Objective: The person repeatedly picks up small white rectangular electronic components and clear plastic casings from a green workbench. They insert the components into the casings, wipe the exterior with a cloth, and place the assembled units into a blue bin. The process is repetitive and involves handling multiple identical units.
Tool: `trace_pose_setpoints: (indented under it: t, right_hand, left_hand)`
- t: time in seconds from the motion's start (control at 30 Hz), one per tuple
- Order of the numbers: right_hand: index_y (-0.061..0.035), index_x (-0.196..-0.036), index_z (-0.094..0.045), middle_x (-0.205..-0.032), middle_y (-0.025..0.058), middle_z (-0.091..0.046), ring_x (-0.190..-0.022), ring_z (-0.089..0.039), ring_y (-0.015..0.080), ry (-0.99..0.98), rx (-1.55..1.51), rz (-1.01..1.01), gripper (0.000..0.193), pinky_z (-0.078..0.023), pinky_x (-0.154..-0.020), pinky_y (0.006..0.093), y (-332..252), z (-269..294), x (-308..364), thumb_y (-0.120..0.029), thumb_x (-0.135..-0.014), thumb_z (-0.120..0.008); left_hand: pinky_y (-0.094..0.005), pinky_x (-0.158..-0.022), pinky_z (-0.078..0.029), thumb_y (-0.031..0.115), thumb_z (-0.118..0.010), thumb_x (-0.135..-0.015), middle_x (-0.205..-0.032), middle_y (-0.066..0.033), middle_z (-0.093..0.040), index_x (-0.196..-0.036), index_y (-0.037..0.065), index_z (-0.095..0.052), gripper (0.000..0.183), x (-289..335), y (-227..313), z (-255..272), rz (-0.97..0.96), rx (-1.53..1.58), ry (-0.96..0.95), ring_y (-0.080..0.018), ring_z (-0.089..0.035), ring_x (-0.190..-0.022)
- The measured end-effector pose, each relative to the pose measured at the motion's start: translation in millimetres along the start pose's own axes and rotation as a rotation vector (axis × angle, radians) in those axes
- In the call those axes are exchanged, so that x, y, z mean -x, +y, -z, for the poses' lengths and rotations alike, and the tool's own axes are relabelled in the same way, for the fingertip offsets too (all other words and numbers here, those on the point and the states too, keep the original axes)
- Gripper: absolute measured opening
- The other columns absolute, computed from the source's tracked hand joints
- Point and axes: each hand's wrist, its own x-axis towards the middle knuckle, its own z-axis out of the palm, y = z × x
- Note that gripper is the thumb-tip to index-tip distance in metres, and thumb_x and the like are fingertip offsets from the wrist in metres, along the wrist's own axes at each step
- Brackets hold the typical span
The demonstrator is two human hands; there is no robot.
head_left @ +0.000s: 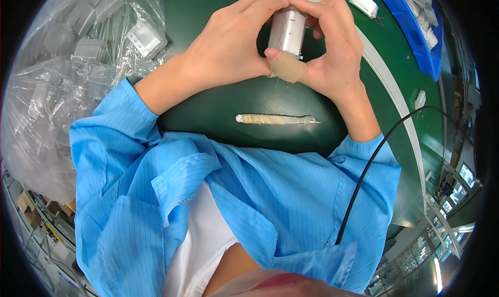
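Observation:
Both hands hold a small silver metal cylinder upright above a dark green work surface. My left hand wraps it from the left, fingertips over its top. My right hand closes on it from the right; its thumb wears a beige bandage pressed under the cylinder's lower end. Thin wires seem to hang below the cylinder. Blue sleeves cover both forearms.
A thin pale strip with a pointed tip lies on the surface below the hands. A clear plastic bag of small white parts fills the left side. A blue tray with white parts sits at upper right. A black cable curves along the right.

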Motion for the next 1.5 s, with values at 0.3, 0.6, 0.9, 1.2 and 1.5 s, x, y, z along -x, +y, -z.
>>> trace_pose_setpoints:
  t: [0.3,0.6,0.9,1.2,1.5]
  right_hand:
    - [-0.0047,-0.114,-0.059,-0.093,0.007,-0.054,-0.077,-0.051,0.0174,-0.081,-0.116,0.069,0.084,-0.045,-0.063,0.0279,5,9,-4,-0.049,-0.048,-0.085]
    - [-0.003,-0.113,-0.058,-0.087,0.0062,-0.052,-0.074,-0.05,0.0172,-0.102,-0.097,0.093,0.081,-0.043,-0.06,0.0266,10,7,0,-0.047,-0.05,-0.086]
    - [0.0006,-0.106,-0.059,-0.084,0.0073,-0.054,-0.069,-0.049,0.0156,-0.047,-0.147,0.12,0.068,-0.041,-0.056,0.026,7,2,-1,-0.04,-0.057,-0.084]
    - [-0.0001,-0.108,-0.059,-0.085,0.0064,-0.052,-0.071,-0.049,0.0155,-0.062,-0.215,0.079,0.065,-0.042,-0.059,0.0263,12,-1,0,-0.033,-0.057,-0.084]
    - [-0.0018,-0.121,-0.057,-0.102,0.0102,-0.055,-0.092,-0.057,0.0211,-0.252,-0.309,0.01,0.064,-0.052,-0.079,0.0312,6,20,-11,-0.014,-0.062,-0.08]
  left_hand:
    - [-0.0337,-0.079,-0.053,0.022,-0.086,-0.051,-0.102,-0.0116,-0.061,-0.113,0.001,-0.052,0.074,-1,-5,0,-0.03,0.077,0.008,-0.0272,-0.064,-0.091]
    - [-0.0338,-0.073,-0.052,0.023,-0.086,-0.049,-0.096,-0.0099,-0.061,-0.109,0.002,-0.052,0.073,-1,-3,2,-0.097,0.027,0.02,-0.0268,-0.063,-0.087]
    - [-0.0396,-0.081,-0.047,0.021,-0.086,-0.044,-0.097,-0.0079,-0.057,-0.103,0.004,-0.052,0.07,1,5,4,0.045,-0.082,-0.039,-0.03,-0.057,-0.097]
    - [-0.041,-0.09,-0.036,0.023,-0.084,-0.045,-0.095,-0.0122,-0.052,-0.106,0.004,-0.049,0.073,-1,-1,8,-0.036,-0.139,-0.106,-0.0343,-0.052,-0.095]
    - [-0.0421,-0.091,-0.035,0.035,-0.084,-0.052,-0.097,-0.0141,-0.051,-0.107,0.003,-0.048,0.073,-6,-11,12,-0.029,-0.121,-0.132,-0.0352,-0.049,-0.1]
